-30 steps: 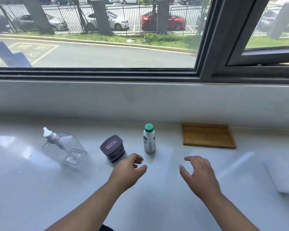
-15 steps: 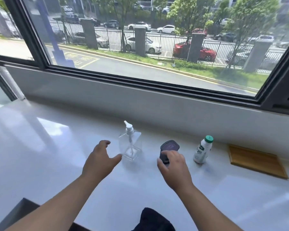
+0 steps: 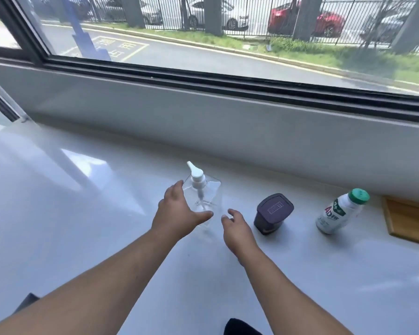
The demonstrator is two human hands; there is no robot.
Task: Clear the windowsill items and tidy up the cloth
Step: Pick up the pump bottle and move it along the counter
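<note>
White windowsill (image 3: 87, 238), glossy, glare patches at L. Row along the back, L to R: clear pump bottle (image 3: 205, 197) w/ white pump head, upright; dark purple jar (image 3: 272, 213), lid label unreadable, leaning toward camera; small white drink bottle (image 3: 340, 211) w/ green cap, tilted in the wide-angle view; wooden tray (image 3: 409, 221), cut off at R edge. All stand apart from each other. Nothing between hands and pump bottle. No cloth identifiable; dark shape (image 3: 240, 327) at bottom edge, cut off, can't tell what. Dark corner of sth at lower L, also cut off.

Left hand (image 3: 177, 211): palm down, fingers spread wide around bottle's L side, thumb across its front; touching or just off, can't tell thru clear plastic. Right hand (image 3: 236, 228): just R of bottle base, fingers loosely curled, holding nothing. Both forearms bare, reaching fwd.
</note>
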